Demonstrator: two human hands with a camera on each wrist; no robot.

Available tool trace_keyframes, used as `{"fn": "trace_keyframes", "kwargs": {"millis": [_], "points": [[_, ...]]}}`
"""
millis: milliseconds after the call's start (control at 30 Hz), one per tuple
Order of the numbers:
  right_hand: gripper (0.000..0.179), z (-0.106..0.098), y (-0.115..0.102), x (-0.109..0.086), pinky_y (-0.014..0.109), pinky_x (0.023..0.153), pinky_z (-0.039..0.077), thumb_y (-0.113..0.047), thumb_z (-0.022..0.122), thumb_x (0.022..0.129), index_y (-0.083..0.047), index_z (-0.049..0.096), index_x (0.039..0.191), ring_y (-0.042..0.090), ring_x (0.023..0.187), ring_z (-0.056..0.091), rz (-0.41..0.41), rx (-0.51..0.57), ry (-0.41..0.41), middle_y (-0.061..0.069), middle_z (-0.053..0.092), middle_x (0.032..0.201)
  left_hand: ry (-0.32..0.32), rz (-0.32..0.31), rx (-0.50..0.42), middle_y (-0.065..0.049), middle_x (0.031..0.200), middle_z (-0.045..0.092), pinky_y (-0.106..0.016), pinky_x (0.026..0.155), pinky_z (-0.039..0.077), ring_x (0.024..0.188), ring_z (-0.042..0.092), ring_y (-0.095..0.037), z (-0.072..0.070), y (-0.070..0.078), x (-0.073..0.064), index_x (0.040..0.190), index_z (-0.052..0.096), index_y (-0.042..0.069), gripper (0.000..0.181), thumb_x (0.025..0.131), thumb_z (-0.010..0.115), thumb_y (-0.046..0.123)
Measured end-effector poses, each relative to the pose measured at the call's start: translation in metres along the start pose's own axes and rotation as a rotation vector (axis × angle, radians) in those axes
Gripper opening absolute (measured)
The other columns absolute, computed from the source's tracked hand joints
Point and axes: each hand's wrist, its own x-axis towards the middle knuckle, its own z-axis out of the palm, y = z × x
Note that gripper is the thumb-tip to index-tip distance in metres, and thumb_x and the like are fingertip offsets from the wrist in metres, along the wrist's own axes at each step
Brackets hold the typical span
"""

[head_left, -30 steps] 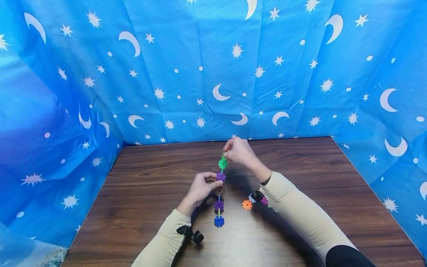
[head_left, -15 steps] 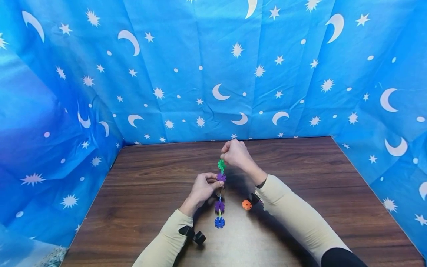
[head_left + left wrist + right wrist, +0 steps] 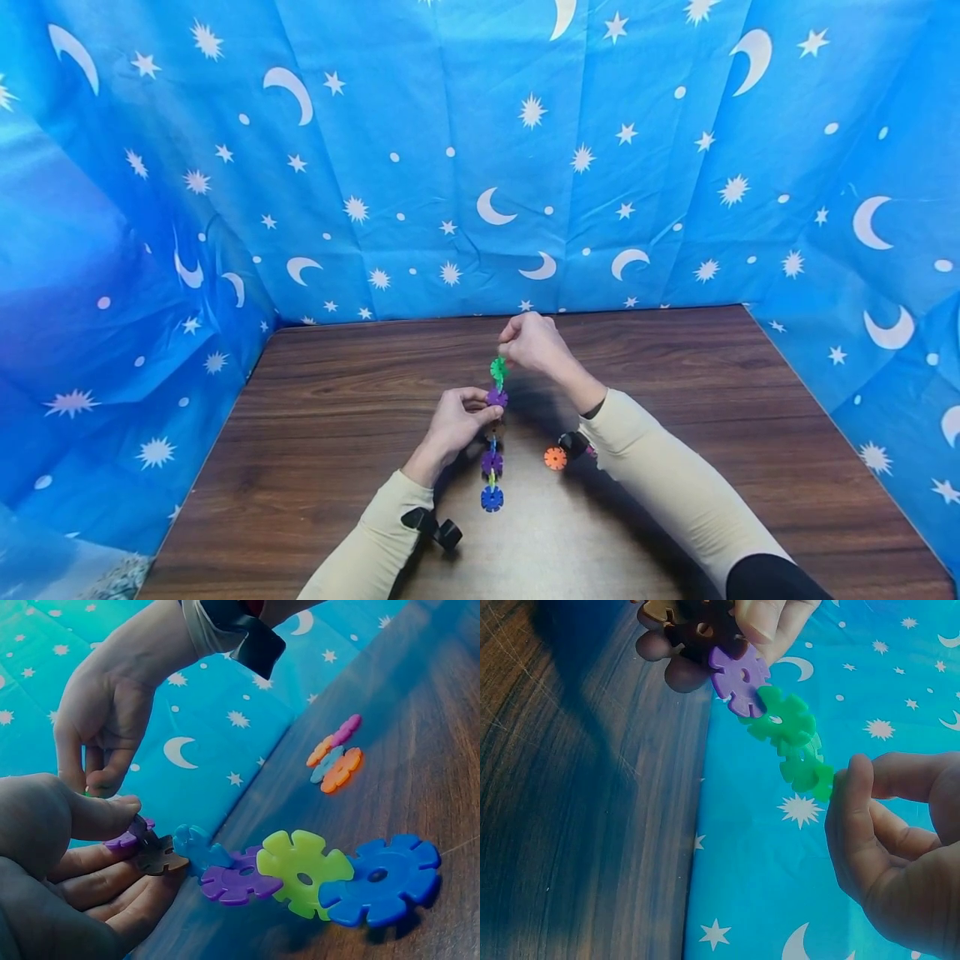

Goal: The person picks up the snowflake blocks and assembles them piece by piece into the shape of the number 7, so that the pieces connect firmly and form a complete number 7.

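Observation:
A chain of slotted, flower-shaped plastic discs runs between the hands. My left hand (image 3: 452, 423) pinches it mid-length, thumb on top, at the brown disc (image 3: 727, 630) and beside a purple disc (image 3: 731, 686). From there toward me follow a light blue disc, a purple disc (image 3: 492, 463), a yellow-green disc (image 3: 281, 862) and, at the near end, a blue disc (image 3: 492, 499). At the far end my right hand (image 3: 536, 342) pinches the last of the green discs (image 3: 791, 720) between thumb and fingertips; its outer edge is hidden by them.
Loose discs lie on the wooden table (image 3: 337, 383) to the right: an orange disc (image 3: 555, 459), a light blue disc (image 3: 324, 766) and a magenta disc (image 3: 346, 729) among them. A blue star-and-moon cloth (image 3: 420, 192) hangs behind and at both sides.
The right hand has shifted slightly toward me and to the left, and its forearm now covers more of the loose discs. The left hand keeps its grip with barely any movement.

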Motion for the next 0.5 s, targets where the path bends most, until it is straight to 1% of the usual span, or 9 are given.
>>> {"fn": "trace_keyframes", "kwargs": {"millis": [67,233,400,500], "points": [[0.004,-0.0005,0.0008,0.0001,0.026,0.057,0.056,-0.012,0.072,0.084,-0.008,0.074,0.084,0.022,0.067,0.073,-0.002,0.020,-0.008,0.001,0.071,0.068,0.003,-0.004,0.005,-0.013,0.087,0.073,-0.025,0.071,0.056,0.076,0.068,-0.010,-0.0002,0.0006,-0.0005,0.097,0.068,-0.005,0.019,0.084,0.075,0.006],[0.008,-0.0018,0.0025,0.0012,0.027,0.060,0.057,-0.013,0.070,0.086,-0.006,0.074,0.086,0.022,0.067,0.073,-0.001,0.033,-0.025,0.005,0.073,0.072,0.006,-0.002,0.018,-0.012,0.087,0.073,-0.024,0.070,0.055,0.077,0.067,-0.010,-0.0009,0.0019,-0.0019,0.097,0.069,-0.005,0.019,0.083,0.076,0.006],[0.007,-0.0041,0.0033,0.0021,0.027,0.058,0.057,-0.011,0.069,0.086,-0.006,0.072,0.085,0.022,0.067,0.073,0.018,0.072,-0.041,0.007,0.073,0.076,0.003,-0.003,0.026,-0.012,0.088,0.073,-0.025,0.070,0.056,0.078,0.067,-0.011,-0.0009,0.0026,-0.0030,0.098,0.069,-0.004,0.020,0.083,0.076,0.007],[0.007,-0.0065,0.0037,0.0025,0.034,0.063,0.060,-0.010,0.067,0.087,-0.006,0.071,0.083,0.023,0.068,0.073,0.027,0.104,-0.047,0.007,0.072,0.076,0.003,-0.005,0.027,-0.012,0.089,0.073,-0.025,0.071,0.056,0.079,0.067,-0.011,-0.0006,0.0028,-0.0034,0.099,0.069,-0.004,0.021,0.083,0.076,0.007]]}}
